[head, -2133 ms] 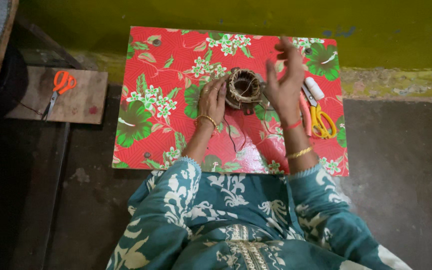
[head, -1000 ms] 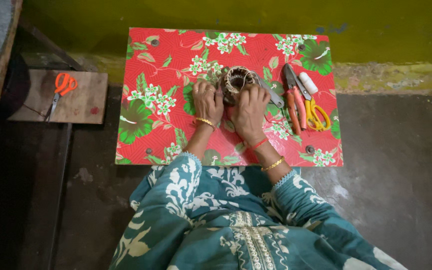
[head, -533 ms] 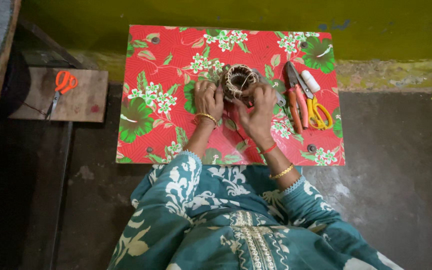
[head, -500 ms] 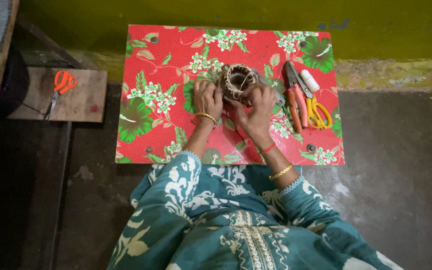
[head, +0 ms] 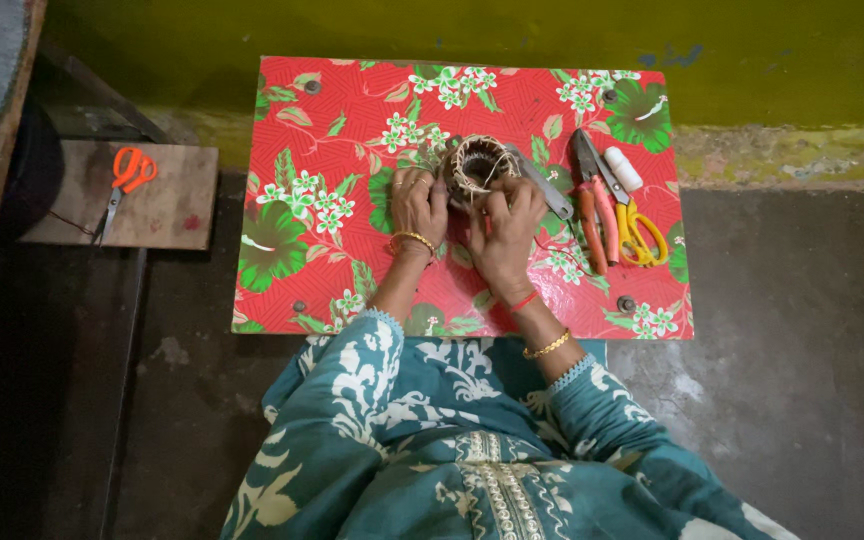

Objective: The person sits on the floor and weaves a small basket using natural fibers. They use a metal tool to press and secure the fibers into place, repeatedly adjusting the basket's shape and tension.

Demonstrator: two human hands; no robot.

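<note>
A small round ring-shaped coil wound with pale thread (head: 476,163) rests on a low table covered in red floral cloth (head: 332,240). My left hand (head: 417,205) grips the coil's left side, fingers curled against it. My right hand (head: 504,232) presses on its lower right edge, fingertips at the thread. Both wrists wear gold bangles, and teal patterned sleeves cover my forearms.
To the right of the coil lie a grey metal tool (head: 542,188), red-handled pliers (head: 592,205), yellow-handled scissors (head: 640,228) and a small white tube (head: 623,168). On a wooden board (head: 167,205) at the left sit orange-handled scissors (head: 122,185). A green wall runs behind the table.
My right hand came down from above the coil's right side and settled on its lower right edge. The left hand stayed on the coil.
</note>
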